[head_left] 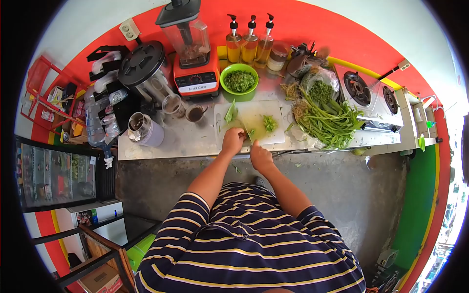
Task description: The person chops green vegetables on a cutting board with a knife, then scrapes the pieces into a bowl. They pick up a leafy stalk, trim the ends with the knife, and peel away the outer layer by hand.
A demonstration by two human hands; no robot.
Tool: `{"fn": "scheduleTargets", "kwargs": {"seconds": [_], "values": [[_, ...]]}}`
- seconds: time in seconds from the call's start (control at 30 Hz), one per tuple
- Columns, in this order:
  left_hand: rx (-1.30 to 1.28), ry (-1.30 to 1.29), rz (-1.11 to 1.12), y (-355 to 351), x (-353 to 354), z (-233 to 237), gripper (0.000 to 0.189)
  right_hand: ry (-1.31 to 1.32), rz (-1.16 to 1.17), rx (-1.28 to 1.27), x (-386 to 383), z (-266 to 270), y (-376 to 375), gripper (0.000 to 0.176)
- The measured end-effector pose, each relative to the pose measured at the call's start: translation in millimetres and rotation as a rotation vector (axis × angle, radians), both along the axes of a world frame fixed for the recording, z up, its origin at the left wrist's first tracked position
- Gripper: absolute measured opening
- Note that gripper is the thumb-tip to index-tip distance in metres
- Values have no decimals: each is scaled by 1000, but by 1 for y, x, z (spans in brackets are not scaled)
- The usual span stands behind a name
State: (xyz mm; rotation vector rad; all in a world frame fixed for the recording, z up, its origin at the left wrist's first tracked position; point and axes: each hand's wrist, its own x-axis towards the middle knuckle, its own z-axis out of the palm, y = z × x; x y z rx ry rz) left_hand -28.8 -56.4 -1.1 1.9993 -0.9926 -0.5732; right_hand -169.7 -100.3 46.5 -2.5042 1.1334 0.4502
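Observation:
A white cutting board [281, 108] lies at the front of the metal counter. Over its front edge, my left hand [234, 141] is closed with curled fingers on green stalks [250, 134], mostly hidden by the fingers. Just to the right, my right hand [261, 156] is closed around a knife, its forefinger stretched forward; the handle is hidden and the blade hard to make out. Chopped greens [269, 123] lie in a small pile on the board's right side. A larger leafy piece [231, 113] rests at the upper left of the board.
Behind the board stands a green bowl [239, 79] of chopped greens, beside a red blender [196, 78]. A heap of long green vegetables [328, 119] lies at right, before a gas stove [369, 97]. Cups [195, 114] and a metal-topped container [145, 131] stand at left.

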Motion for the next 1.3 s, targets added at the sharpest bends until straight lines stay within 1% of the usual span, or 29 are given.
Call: {"fn": "scheduleTargets", "kwargs": {"seconds": [0.07,0.17,0.2,0.27,0.33,0.37,0.43,0.5,0.57,0.6,0.63,0.67,0.7,0.77,0.83,0.9,0.97,1.0,1.07,1.1,1.17,1.3], "values": [[17,11,-53,-1,5,-1,12,-11,10,11,4,-3,-2,23],[3,25,-70,1,5,0,12,-41,6,-4,8,4,-3,23],[5,19,-81,0,6,-3,12,-10,9,-6,5,7,-2,23],[-85,-95,-50,2,1,-9,12,21,1,-7,2,10,4,23],[-85,-106,-41,4,-3,-8,12,-4,-92,69,-2,4,12,31],[-86,-120,-21,5,-5,-8,12,-5,-95,67,-1,0,14,31],[-111,-109,-21,6,-5,-11,10,-19,-57,14,4,-3,11,23],[-134,-93,-16,8,-7,-10,10,-35,-30,9,10,-4,-1,24],[-195,-201,-43,15,-10,-4,9,-49,-10,14,12,-4,-6,24],[-194,-205,-43,17,-12,-7,9,-58,-30,50,13,-3,-8,27],[-251,-249,-4,17,-16,-9,10,-68,-52,87,14,-2,-9,31],[-309,-292,36,18,-19,-11,10,-71,-52,85,13,-1,-6,31],[-311,-293,37,19,-20,-10,10,-64,-61,71,9,-1,1,33],[-285,-263,63,21,-22,-10,11,-52,-63,56,5,-1,12,35],[-303,-259,72,20,-22,-16,12,-35,-118,108,6,-1,17,39],[-312,-255,75,23,-20,-17,13,-61,-97,100,11,-5,6,40],[-280,-264,-14,27,-17,-8,15,-84,-84,104,13,-8,-1,41],[-275,-265,-19,28,-17,-10,15,-79,-77,110,14,-3,-5,40],[-258,-150,-9,27,-15,-14,16,-66,-83,127,14,8,-7,36],[-256,-151,-10,26,-13,-14,16,-67,-84,128,13,6,-3,36],[-259,-98,10,25,-12,-14,16,-53,-115,88,10,2,8,28],[-252,-13,35,23,-8,-17,15,-58,-107,88,13,-8,12,28]]}}
